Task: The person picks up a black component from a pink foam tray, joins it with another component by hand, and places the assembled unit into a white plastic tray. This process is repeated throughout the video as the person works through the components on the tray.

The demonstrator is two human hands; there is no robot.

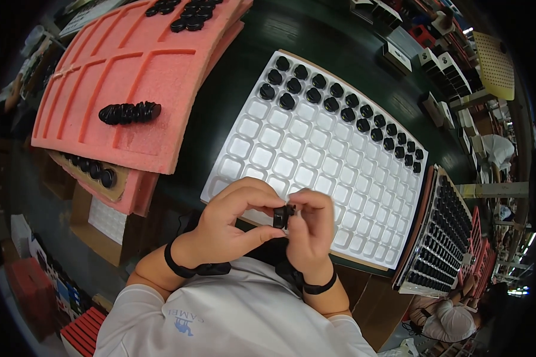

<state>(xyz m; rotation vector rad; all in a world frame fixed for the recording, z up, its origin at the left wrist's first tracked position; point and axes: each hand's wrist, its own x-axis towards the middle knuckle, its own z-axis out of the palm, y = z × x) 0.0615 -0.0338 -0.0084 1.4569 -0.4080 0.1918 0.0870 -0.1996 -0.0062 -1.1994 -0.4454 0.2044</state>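
Observation:
Close in front of my body, a small black round part (pixel 280 218) is held between both hands. My left hand (pixel 235 217) pinches one side of it between thumb and forefinger. On the other side, the thumb and fingertips of my right hand (pixel 311 229) close on its edge, covering some of it. Beyond the hands lies a white plastic tray (pixel 262 156) with square pockets. Small black parts (pixel 331 103) fill pockets along its far rows; the nearer pockets hold none. Black bands circle both wrists.
A stack of pink foam trays (pixel 80 116) rises at the left, with a row of black round parts (pixel 130 113) on top. Another tray full of black parts (pixel 441 232) stands at the right. White boxes (pixel 397 56) sit on the dark green table, and a person (pixel 449 318) works at lower right.

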